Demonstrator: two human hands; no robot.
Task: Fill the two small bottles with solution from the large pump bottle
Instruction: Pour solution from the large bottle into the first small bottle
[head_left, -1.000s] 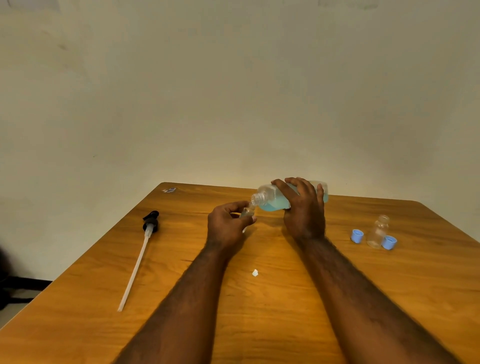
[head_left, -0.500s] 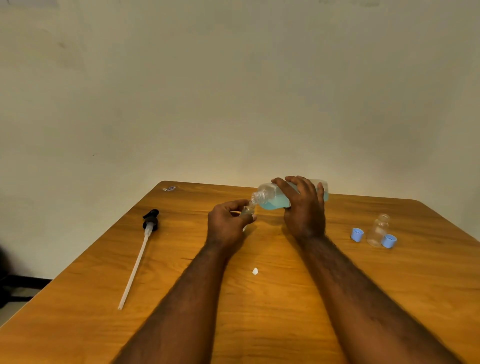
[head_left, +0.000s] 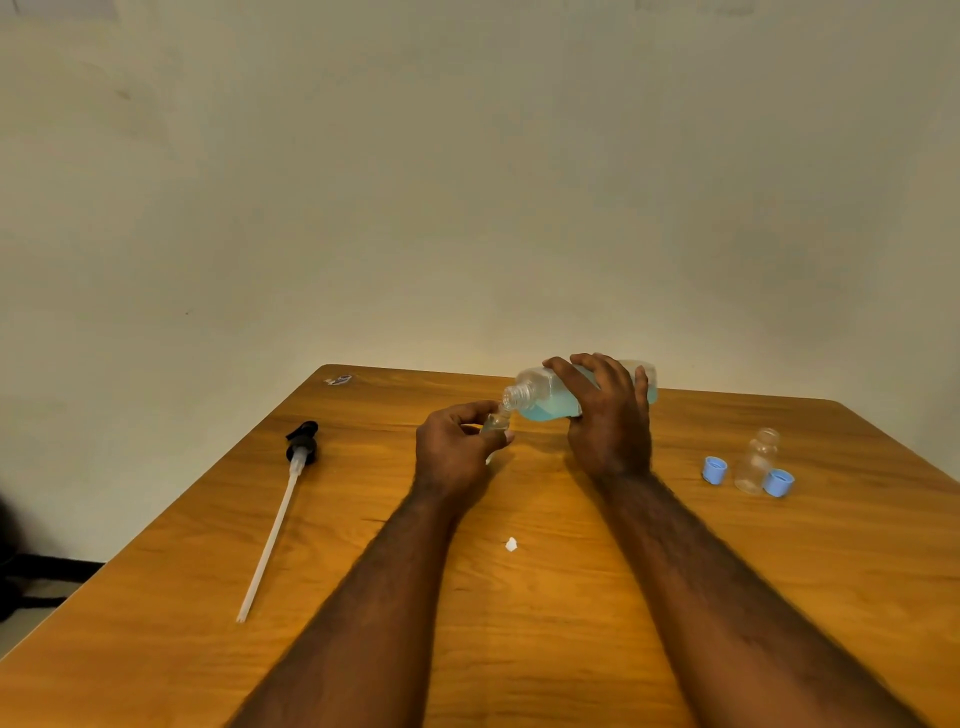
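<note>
My right hand (head_left: 610, 415) grips the large clear bottle (head_left: 540, 397), which lies tipped on its side with blue solution inside. Its open threaded neck points left and down. My left hand (head_left: 457, 447) pinches a small clear bottle (head_left: 496, 420) right under that neck; most of the small bottle is hidden by my fingers. A second small clear bottle (head_left: 756, 460) stands upright and open at the right of the wooden table (head_left: 519, 623). Two blue caps (head_left: 715, 470) (head_left: 777, 482) lie beside it.
The black pump head with its long white tube (head_left: 283, 499) lies on the left side of the table. A small white scrap (head_left: 511, 544) sits between my forearms. Another small scrap (head_left: 338, 380) lies at the far left corner. A plain wall stands behind.
Both hands with their bottles stay almost where they were. The large bottle stays tipped over the small one; the view has only shifted a little.
</note>
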